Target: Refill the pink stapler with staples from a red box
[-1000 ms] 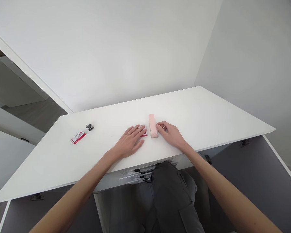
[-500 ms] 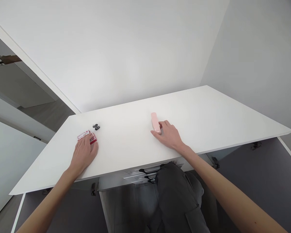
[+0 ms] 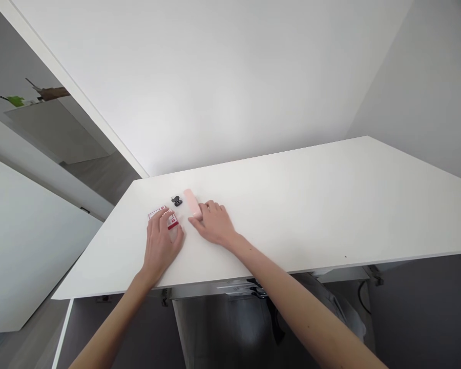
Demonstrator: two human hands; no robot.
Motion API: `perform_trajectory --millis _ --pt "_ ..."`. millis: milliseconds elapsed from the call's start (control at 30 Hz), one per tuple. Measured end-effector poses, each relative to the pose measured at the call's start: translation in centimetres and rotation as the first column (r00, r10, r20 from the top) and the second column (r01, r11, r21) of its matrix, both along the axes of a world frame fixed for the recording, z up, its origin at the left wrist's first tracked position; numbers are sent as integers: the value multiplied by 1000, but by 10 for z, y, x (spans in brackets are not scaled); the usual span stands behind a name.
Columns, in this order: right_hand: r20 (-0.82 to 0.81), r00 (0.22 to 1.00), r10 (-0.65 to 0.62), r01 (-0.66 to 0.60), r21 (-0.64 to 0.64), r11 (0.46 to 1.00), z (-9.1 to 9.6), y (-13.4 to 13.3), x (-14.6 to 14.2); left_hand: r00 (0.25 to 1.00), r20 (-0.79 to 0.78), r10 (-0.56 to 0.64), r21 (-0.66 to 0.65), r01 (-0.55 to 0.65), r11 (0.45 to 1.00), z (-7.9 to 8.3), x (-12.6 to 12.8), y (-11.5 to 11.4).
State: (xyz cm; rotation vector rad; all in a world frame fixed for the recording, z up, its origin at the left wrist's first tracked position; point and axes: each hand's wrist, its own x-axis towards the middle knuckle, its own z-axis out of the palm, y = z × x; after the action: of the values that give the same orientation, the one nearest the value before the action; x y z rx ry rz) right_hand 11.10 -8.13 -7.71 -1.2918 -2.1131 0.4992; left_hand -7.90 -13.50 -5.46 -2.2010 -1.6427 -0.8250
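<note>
A pale pink stapler (image 3: pixel 192 204) lies on the white tabletop (image 3: pixel 311 205), left of its middle. My right hand (image 3: pixel 215 223) is closed around the near end of the stapler, thumb on the left and fingers on the right. My left hand (image 3: pixel 162 242) rests over small red-and-white boxes (image 3: pixel 172 221), its fingers spread across their tops and its thumb apart at the lower right. The fingers partly hide the boxes. Between the boxes and the stapler's far end sits a small black object (image 3: pixel 176 201), too small to name surely.
A pale wall (image 3: pixel 223 92) rises behind the table. Below the front edge are dark open compartments (image 3: pixel 230 328) and black handles (image 3: pixel 258 292). A white door or panel (image 3: pixel 26 241) stands at the left. A mirror-like strip (image 3: pixel 61 123) runs along the upper left.
My right hand has slid the stapler leftward, close to the black object and the boxes. My left hand stays at the boxes, with its fingers more bent. The view has shifted left.
</note>
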Motion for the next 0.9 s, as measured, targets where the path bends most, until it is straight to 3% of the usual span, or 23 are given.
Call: perform_trajectory --millis 67,167,367,500,633,767,900 --pt "-36 996 84 -85 -19 996 1 -5 -13 1000 4 -4 18 4 1000 0 0 -1" --pt "-82 989 124 -129 -64 990 0 -14 -9 1000 10 1 51 -1 999 1 1 -4" --pt "-97 978 185 -186 2 983 -9 -31 60 999 -3 -47 74 48 996 2 4 -13" --pt "49 996 73 -76 57 995 -21 -30 133 975 -48 -217 7 218 976 4 16 -17" --pt "233 970 -64 62 14 998 -30 -30 207 924 -54 -379 -142 369 919 3 41 -15" --pt "334 930 -149 173 -41 984 -32 -32 249 920 -47 -388 -341 351 872 -7 66 1" --pt "372 910 -183 217 -52 975 -34 -29 256 956 -54 -289 -455 234 859 -21 90 38"
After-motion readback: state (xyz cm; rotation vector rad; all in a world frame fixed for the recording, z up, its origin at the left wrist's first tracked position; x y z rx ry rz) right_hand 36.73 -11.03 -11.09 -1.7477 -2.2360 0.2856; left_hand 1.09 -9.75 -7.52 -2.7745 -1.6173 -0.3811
